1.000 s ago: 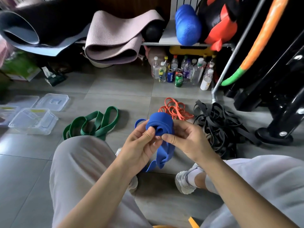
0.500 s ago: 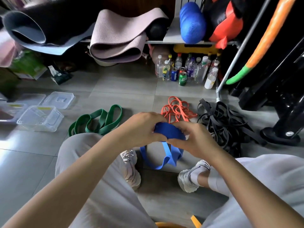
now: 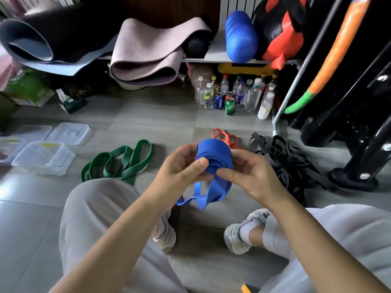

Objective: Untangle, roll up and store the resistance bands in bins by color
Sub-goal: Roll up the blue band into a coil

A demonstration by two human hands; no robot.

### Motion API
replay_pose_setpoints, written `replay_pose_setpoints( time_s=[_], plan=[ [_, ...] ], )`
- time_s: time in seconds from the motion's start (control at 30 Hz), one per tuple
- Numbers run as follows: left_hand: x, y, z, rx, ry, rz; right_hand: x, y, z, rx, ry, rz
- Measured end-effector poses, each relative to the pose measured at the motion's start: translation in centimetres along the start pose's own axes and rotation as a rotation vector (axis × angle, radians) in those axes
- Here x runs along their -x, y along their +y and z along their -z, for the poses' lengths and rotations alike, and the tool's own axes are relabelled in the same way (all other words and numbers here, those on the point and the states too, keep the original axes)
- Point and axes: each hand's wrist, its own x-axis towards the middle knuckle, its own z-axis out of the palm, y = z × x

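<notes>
- The grip of the left hand (image 3: 179, 166) is closing narrowly on the rolled part of the blue band (image 3: 213, 153), with the thumb pressing on the coil's near face and the fingers curling behind it.
- The grip of the right hand (image 3: 251, 178) is pinching the same roll from the other side, its thumb lying along the lower edge.
- Both forearms are reaching forward from the bottom of the head view, and the hands are meeting above the floor (image 3: 148, 119) between the knees.
- The band's loose tail is hanging below the hands in a twisted loop.
- On the floor, a green band (image 3: 122, 163) is lying left of the hands, orange bands (image 3: 224, 137) are just behind the roll, and black bands (image 3: 283, 157) are tangled at the right.
- Clear bins (image 3: 44, 157) are standing well to the left.
</notes>
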Motion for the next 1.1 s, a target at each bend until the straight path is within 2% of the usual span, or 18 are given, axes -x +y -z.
replay_pose_setpoints(
  time_s=[0.17,0.23,0.37,0.47,0.57,0.7,0.8,0.93,1.1],
  plan=[
    [-1.5,3.5,1.0,-1.094,-0.139,-0.140,-1.1,-0.1,-0.1,0.253,-0.067,-0.045],
    [-2.2,4.9,0.8,-1.199,-0.151,-0.149,-1.7,-0.8,0.0,0.238,-0.081,-0.037],
    [-3.9,6.4,1.5,-0.863,-0.073,-0.170,-3.1,-0.8,1.1,0.037,-0.070,-0.136],
    [-4.7,8.0,1.7,-0.500,0.029,-0.223,-3.3,3.4,0.8,0.293,-0.021,-0.258],
    [-5.1,10.4,1.9,-0.261,0.140,-0.285,-3.8,6.7,1.2,0.352,0.052,-0.314],
    [-6.1,13.3,3.0,-0.192,0.248,-0.349,-7.0,3.9,1.5,0.433,0.159,-0.254],
    [-7.4,15.7,3.6,-0.122,0.296,-0.374,-10.6,-1.4,2.2,0.381,0.277,-0.097],
    [-8.4,18.8,3.6,-0.159,0.298,-0.401,-14.3,-7.2,3.5,0.325,0.350,0.018],
    [-8.4,20.8,3.7,-0.121,0.313,-0.448,-15.5,-10.9,5.3,0.484,0.473,0.161]
  ],
)
